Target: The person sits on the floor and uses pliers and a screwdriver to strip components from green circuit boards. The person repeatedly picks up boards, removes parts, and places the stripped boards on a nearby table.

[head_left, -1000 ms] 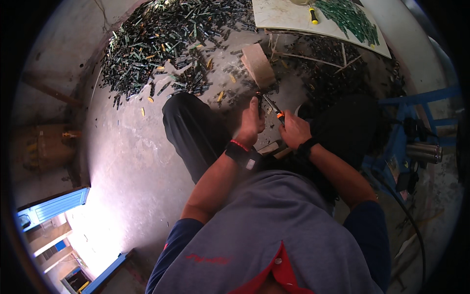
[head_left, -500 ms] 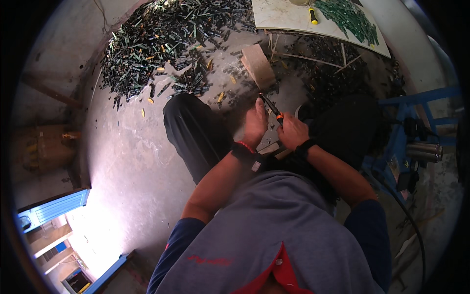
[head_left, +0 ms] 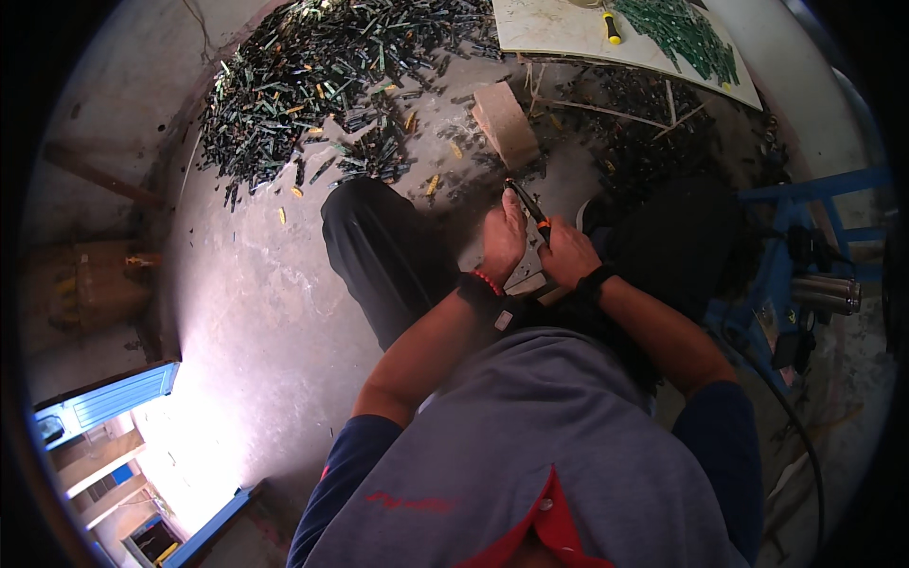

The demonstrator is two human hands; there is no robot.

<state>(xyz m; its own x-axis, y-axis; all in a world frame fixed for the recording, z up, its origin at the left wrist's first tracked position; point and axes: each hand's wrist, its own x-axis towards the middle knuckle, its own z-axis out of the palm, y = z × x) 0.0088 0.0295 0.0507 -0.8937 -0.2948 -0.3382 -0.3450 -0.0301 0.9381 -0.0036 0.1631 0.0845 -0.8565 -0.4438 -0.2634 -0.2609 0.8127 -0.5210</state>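
My right hand (head_left: 570,254) is closed round the handle of a slim black hand tool with orange on its grip (head_left: 532,207); its exact kind is too small to tell. The tool slants up and left, its tip beside my left thumb. My left hand (head_left: 504,232) is closed at that tip, thumb stretched forward, and what it pinches is too small to make out. Both hands are between my knees. Just beyond the tip, a tan block-like piece (head_left: 506,125) stands on the floor.
A large heap of dark strips (head_left: 303,85) covers the floor at the far left. Green strips (head_left: 677,38) and a yellow-black handle (head_left: 613,28) lie on a pale board (head_left: 540,30). More dark pieces lie beneath it. A blue metal frame (head_left: 776,227) holding a silver cylinder (head_left: 826,293) stands right.
The whole view has shifted slightly, the scene moving a little right and down. Both hands keep nearly the same place and grip around the tool.
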